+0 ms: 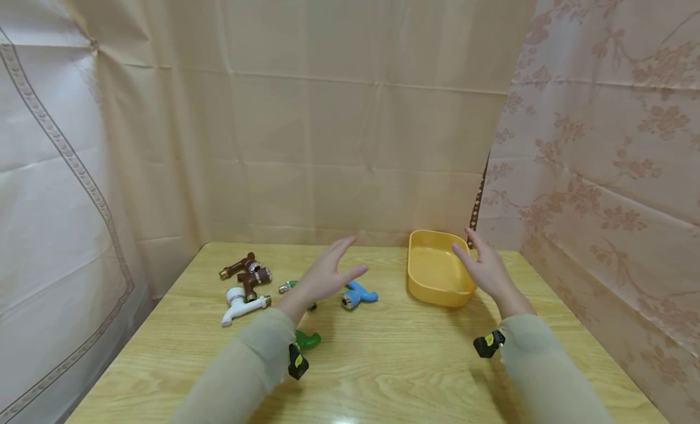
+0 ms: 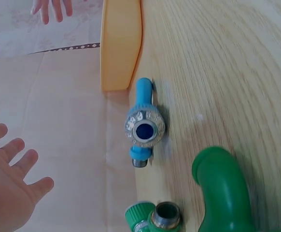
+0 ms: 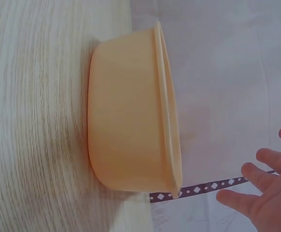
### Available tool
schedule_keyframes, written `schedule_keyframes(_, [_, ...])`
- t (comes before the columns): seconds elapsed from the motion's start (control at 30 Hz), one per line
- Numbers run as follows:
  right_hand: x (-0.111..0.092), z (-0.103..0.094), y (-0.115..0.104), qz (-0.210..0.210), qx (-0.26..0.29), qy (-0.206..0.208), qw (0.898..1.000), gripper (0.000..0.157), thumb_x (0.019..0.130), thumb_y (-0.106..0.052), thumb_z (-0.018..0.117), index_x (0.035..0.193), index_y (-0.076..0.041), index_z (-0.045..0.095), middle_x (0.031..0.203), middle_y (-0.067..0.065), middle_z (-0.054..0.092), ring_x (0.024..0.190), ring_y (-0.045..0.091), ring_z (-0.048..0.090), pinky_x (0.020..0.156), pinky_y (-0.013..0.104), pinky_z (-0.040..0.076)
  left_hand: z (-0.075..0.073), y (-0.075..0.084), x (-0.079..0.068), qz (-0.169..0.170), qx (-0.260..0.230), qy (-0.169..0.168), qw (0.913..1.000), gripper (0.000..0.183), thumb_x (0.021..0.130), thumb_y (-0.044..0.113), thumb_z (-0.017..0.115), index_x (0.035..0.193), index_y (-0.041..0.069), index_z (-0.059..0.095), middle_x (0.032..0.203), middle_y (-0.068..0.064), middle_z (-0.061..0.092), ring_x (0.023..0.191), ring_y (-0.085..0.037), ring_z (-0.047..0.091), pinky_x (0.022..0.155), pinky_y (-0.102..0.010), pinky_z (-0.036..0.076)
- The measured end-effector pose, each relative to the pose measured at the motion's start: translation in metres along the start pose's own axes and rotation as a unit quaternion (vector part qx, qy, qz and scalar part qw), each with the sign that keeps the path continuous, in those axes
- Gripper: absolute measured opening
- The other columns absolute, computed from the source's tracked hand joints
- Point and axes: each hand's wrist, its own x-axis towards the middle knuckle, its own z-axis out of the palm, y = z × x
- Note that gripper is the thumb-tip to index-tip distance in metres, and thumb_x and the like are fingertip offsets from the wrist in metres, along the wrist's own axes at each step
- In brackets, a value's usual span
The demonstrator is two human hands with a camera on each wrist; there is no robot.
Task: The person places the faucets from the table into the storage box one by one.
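My left hand [image 1: 324,277] hovers over the table with fingers spread and nothing in it. Below and around it lie green taps, one a curved green spout [image 2: 222,188], another a green tap [image 2: 152,217] partly cut off in the left wrist view. A blue tap [image 1: 355,295] lies just right of that hand. My right hand [image 1: 488,272], fingers also extended, hangs above the right rim of a yellow plastic basin [image 1: 437,294] and holds nothing. In the right wrist view the basin [image 3: 126,116] stands upright on the table, apart from the fingers [image 3: 261,179].
At the left of the wooden table [image 1: 383,375] lie a white tap [image 1: 240,307] and two brown taps, one brown tap [image 1: 237,266] behind the other. A beige curtain [image 1: 339,138] hangs along the back edge, and a flowered cloth [image 1: 612,187] closes the right side.
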Motion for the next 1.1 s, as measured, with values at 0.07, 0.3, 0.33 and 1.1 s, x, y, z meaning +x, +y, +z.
schedule_keyframes(0.07, [0.001,-0.001,0.002,0.006,0.014,0.005,1.000,0.084,0.104,-0.061,0.042,0.164,-0.010,0.015,0.163,0.026,0.023,0.144,0.052,0.026,0.109,0.071,0.026,0.003,0.000,0.001,-0.004,-0.009,0.004,0.9999,0.081,0.097,0.066,0.053,0.163,0.026,0.026,0.166,0.000,0.024,0.150,-0.027,0.026,0.116,-0.057,0.027])
schedule_keyframes(0.3, [0.004,-0.003,0.005,0.041,0.087,0.024,0.995,0.085,0.103,-0.063,0.041,0.164,-0.009,0.017,0.162,0.027,0.024,0.144,0.052,0.028,0.111,0.067,0.029,0.010,0.004,0.006,-0.005,-0.042,0.014,0.9990,0.078,0.099,0.063,0.052,0.162,0.022,0.031,0.164,-0.003,0.030,0.149,-0.027,0.029,0.116,-0.054,0.029])
schedule_keyframes(0.33, [0.004,-0.004,0.005,0.046,0.095,0.026,0.994,0.085,0.103,-0.063,0.041,0.164,-0.009,0.018,0.162,0.027,0.025,0.144,0.052,0.028,0.111,0.067,0.029,0.011,0.004,0.007,-0.004,-0.048,0.015,0.9987,0.077,0.100,0.062,0.052,0.161,0.021,0.031,0.164,-0.003,0.031,0.148,-0.027,0.031,0.115,-0.054,0.030])
schedule_keyframes(1.1, [0.011,-0.006,0.020,0.165,0.283,0.026,0.945,0.097,0.095,-0.072,0.047,0.165,-0.013,0.014,0.168,0.018,0.011,0.149,0.045,0.022,0.108,0.065,0.035,0.034,0.016,0.019,-0.034,-0.141,0.022,0.9892,0.073,0.101,0.059,0.052,0.157,0.013,0.039,0.158,-0.006,0.041,0.138,-0.031,0.045,0.108,-0.052,0.041])
